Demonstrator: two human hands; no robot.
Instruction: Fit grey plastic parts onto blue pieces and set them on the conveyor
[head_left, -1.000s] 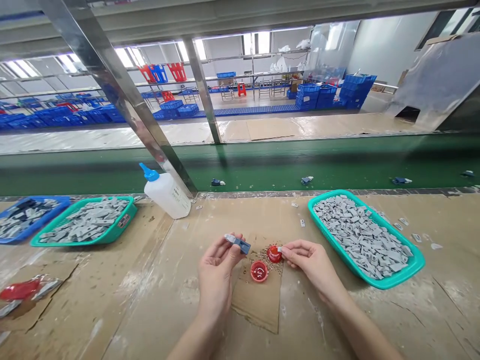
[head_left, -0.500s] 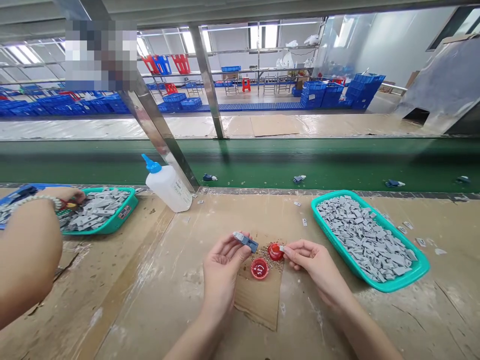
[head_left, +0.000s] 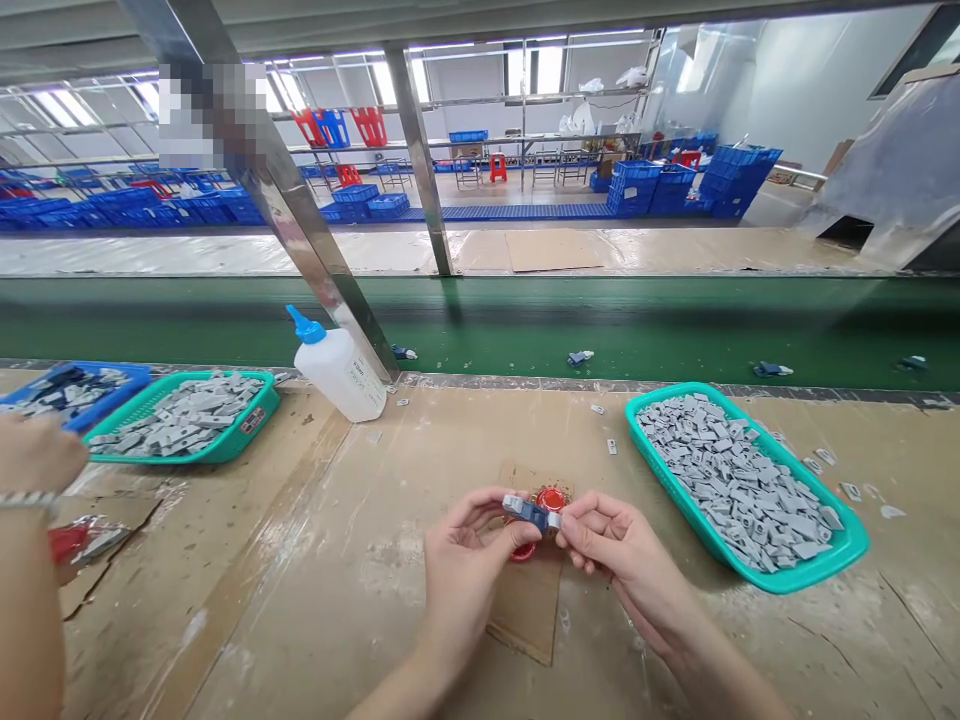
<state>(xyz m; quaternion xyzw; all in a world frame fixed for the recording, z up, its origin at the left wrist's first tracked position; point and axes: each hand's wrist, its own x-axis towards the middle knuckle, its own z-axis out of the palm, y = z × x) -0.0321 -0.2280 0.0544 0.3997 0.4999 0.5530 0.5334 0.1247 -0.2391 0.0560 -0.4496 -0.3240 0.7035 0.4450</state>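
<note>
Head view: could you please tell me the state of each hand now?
Left hand: closed, holding a blue plastic part.
Right hand: closed, pinching a small pale piece against that part.

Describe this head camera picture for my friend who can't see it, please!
A left hand and a right hand hold a small blue and grey part over two red cups on a piece of cardboard. A teal basket of grey pieces sits to the right, and another person's hand shows at the left edge.

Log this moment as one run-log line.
left hand: holds blue plastic part | right hand: pinches its pale end | nearby: red cap, teal basket of grey parts
</note>
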